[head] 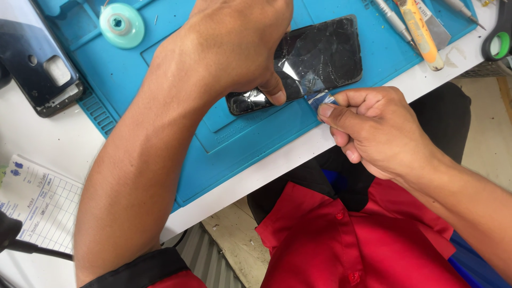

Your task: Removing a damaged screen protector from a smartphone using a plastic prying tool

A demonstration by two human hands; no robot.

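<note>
— Black glass, badly cracked: where does that phone [314, 61] lie?
— Flat on the blue mat [240, 133], just above the middle of the view, its long side slanting from 8 o'clock to 2 o'clock.
— And the left hand [234, 48]?
— It lies over the phone's 9 o'clock end, grip pressed down, thumb on the glass at the lower edge.
— The right hand [373, 133]?
— At 4 o'clock of the phone. Its grip pinches a thin blue-and-white card [321, 98], whose tip touches the phone's lower edge beside the left thumb.
— Anything else about?
— A mint-green round disc [121, 24] at 10 o'clock on the mat, a dark back cover [40, 64] on the white worktop [48, 141] at 9 o'clock, and an orange-handled tool [421, 32] at 2 o'clock.
</note>
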